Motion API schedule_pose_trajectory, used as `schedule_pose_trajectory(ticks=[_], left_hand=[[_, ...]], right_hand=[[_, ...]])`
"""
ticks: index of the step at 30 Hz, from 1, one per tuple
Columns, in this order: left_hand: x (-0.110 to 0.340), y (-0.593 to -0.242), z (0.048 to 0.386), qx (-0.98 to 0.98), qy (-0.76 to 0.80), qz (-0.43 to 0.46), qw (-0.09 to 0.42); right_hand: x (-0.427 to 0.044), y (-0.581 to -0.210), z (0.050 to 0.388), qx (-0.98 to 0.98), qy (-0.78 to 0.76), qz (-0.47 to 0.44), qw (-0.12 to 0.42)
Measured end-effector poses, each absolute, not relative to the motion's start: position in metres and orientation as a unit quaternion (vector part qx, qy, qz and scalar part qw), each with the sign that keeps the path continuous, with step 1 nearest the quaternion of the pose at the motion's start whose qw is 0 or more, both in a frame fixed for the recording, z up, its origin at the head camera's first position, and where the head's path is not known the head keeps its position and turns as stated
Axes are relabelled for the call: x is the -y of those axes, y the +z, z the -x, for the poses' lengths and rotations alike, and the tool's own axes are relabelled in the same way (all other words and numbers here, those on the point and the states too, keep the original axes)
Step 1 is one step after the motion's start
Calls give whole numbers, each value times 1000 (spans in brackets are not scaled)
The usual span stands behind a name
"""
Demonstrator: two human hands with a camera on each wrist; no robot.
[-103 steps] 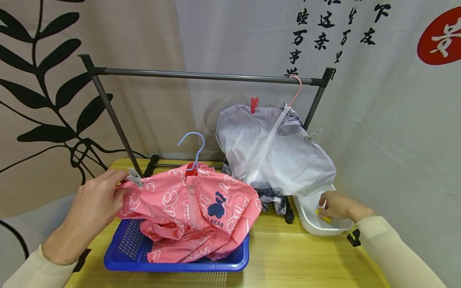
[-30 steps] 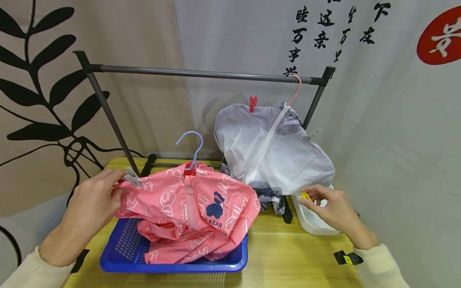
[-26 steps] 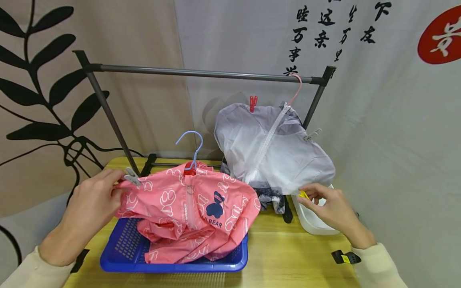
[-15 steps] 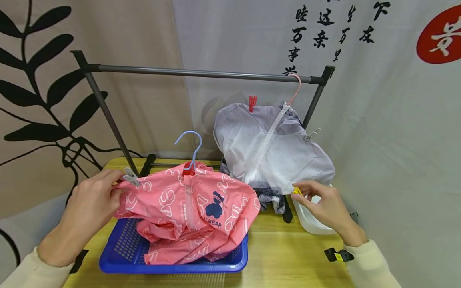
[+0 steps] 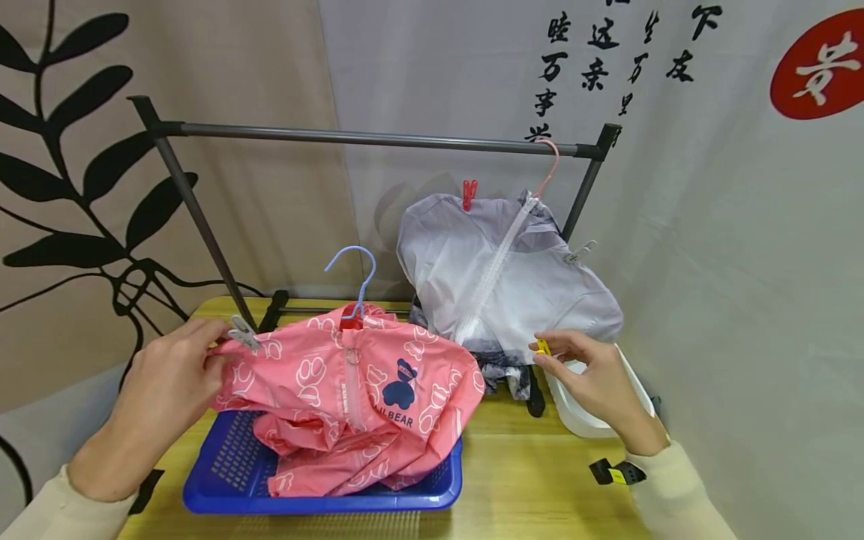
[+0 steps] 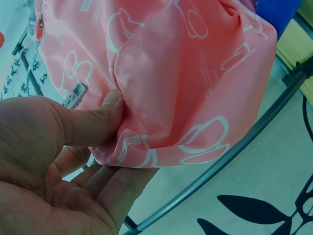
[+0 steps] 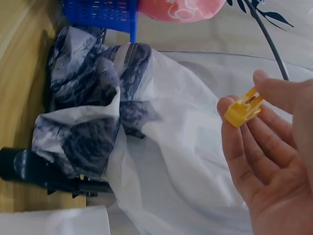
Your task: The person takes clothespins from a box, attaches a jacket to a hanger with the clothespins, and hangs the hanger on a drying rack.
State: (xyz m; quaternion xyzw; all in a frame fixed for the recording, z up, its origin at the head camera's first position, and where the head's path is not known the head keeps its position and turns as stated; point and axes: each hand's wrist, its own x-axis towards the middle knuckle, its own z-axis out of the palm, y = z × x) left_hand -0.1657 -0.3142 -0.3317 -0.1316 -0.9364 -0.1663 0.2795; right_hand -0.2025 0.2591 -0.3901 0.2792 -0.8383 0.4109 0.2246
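Observation:
My left hand (image 5: 165, 386) pinches the sleeve end of a pink jacket (image 5: 412, 375) printed with white bear outlines. Thumb and fingers grip its cloth in the left wrist view. A grey clothespin (image 5: 244, 332) is clipped on the shoulder just beside that hand. The jacket is on a blue hanger (image 5: 367, 279), its lower part bunched in a blue basket (image 5: 324, 504). Between thumb and fingertips my right hand (image 5: 597, 375) holds a yellow clothespin (image 7: 239, 111), in front of the grey-white jacket (image 5: 520, 277) and apart from the pink one.
The grey-white jacket hangs by a pink hanger (image 5: 550, 169) from a dark metal rack (image 5: 364, 139). A red clothespin (image 5: 469, 195) and a pale clothespin (image 5: 580, 252) are on it. A white tray (image 5: 587, 427) stands at the right on the wooden table (image 5: 526, 480).
From inside the white tray, my right hand has come up and left with the yellow clothespin. My left hand keeps its grip on the pink jacket and has hardly moved.

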Motion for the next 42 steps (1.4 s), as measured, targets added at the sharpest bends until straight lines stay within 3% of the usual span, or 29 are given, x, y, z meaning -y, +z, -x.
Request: schedule_pose_trajectory(ticks=[21, 42], left_hand=[[313, -331, 164, 938, -160, 128, 280], [313, -331, 165, 938, -166, 128, 277]], right_hand=[[-224, -378, 203, 815, 475, -257, 210], [-185, -371, 215, 786, 502, -291, 213]])
